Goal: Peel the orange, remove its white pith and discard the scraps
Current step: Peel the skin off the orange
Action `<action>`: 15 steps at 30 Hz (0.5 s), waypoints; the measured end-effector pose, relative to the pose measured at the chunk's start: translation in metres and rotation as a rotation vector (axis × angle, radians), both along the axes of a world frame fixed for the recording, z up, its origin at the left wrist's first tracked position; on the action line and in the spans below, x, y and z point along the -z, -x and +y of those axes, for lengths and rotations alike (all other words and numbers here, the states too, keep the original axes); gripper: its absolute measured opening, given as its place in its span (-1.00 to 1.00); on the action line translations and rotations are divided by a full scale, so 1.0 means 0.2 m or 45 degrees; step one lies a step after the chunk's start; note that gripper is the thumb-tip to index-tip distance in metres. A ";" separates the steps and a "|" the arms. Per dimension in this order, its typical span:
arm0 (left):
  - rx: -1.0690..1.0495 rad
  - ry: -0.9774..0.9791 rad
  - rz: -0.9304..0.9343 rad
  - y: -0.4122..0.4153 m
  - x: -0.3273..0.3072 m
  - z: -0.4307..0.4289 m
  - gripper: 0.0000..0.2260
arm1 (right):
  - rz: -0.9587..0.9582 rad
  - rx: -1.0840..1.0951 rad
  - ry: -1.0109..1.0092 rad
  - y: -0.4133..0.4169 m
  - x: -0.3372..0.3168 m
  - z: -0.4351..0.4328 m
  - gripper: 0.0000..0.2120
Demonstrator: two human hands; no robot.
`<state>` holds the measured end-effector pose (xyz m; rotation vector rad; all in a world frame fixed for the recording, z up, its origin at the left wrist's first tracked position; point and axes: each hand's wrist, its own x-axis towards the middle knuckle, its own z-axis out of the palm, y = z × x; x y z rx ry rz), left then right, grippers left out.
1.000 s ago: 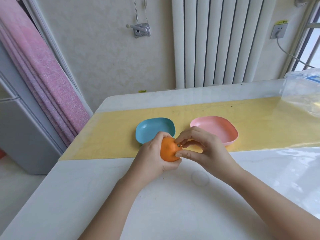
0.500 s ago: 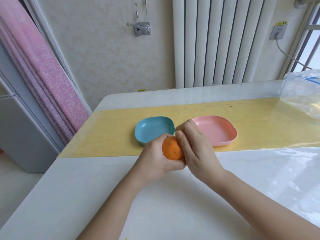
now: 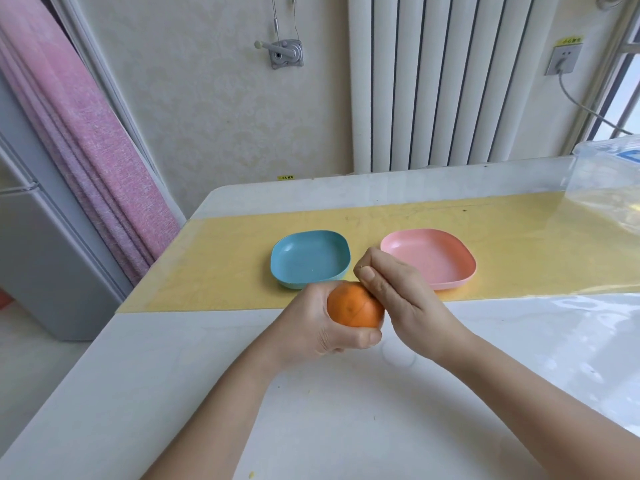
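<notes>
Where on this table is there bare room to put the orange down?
Free: white tabletop between the forearms; yellow mat left of the blue dish. Crowded: left hand and right hand on the orange, near the pink dish.

The round orange fruit [image 3: 353,304] has matt, dimpled skin; the white table top [image 3: 346,427] is glossy; the square blue plastic dish [image 3: 308,259] looks smooth.

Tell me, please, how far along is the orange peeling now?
Nothing looks done: the round orange fruit shows unbroken peel. In hand: the left hand grips it, the right hand presses its top, probably starting. Left: peeling, pith, discarding; the blue square plate and pink square plate hold no scraps.
</notes>
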<state>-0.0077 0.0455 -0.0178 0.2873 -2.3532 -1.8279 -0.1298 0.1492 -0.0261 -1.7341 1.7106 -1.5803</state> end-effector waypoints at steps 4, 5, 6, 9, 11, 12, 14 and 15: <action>0.036 -0.015 -0.028 0.01 0.02 -0.01 -0.58 | -0.016 -0.063 -0.005 0.00 -0.02 0.03 -0.77; 0.044 -0.021 -0.023 0.01 0.03 -0.02 -0.57 | -0.026 -0.082 -0.002 0.00 -0.03 0.03 -0.77; 0.054 -0.028 -0.010 0.01 0.03 -0.02 -0.56 | -0.040 -0.103 0.004 0.00 -0.03 0.03 -0.77; 0.058 -0.044 0.013 0.00 0.02 -0.03 -0.63 | -0.119 -0.121 0.051 -0.01 -0.01 0.04 -0.78; -0.002 -0.040 0.046 0.00 0.01 -0.04 -0.75 | -0.215 -0.106 0.062 0.00 0.00 0.03 -0.84; -0.076 -0.020 0.066 0.00 0.01 -0.05 -0.74 | -0.280 -0.103 0.054 0.00 0.01 0.03 -0.87; -0.281 0.076 0.078 0.01 0.03 -0.07 -0.58 | -0.397 -0.063 0.027 0.01 0.00 0.03 -0.82; -0.374 0.149 0.072 0.02 0.04 -0.08 -0.51 | -0.438 -0.030 0.014 0.02 0.00 0.02 -0.75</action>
